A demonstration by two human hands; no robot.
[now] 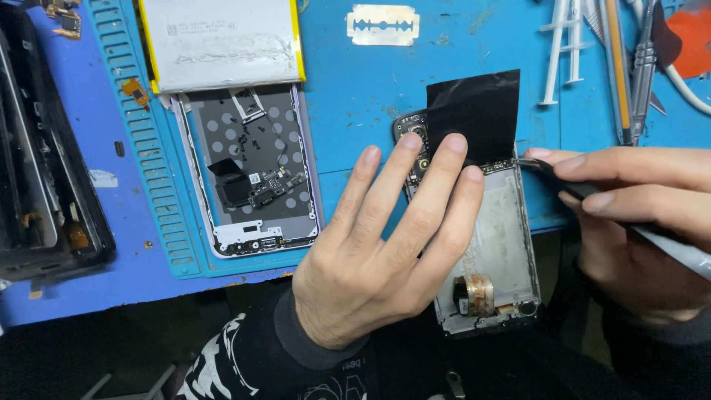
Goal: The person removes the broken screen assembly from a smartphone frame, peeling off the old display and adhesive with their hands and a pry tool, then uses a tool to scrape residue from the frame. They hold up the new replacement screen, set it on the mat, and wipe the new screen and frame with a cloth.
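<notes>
My left hand (385, 244) lies flat, fingers spread and gripping nothing, pressing down the opened phone frame (498, 244). The frame overhangs the near edge of the tabletop (355, 96), its long axis running near to far, with a black film (474, 111) lifted at its far end. My right hand (637, 222) pinches tweezers (563, 181), tips touching the frame's far right corner.

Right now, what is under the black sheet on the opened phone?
The black sheet covers the top of the phone frame. A circuit board with a camera lens shows at its left edge. The left hand holds the frame. Anything else beneath is hidden.
</notes>
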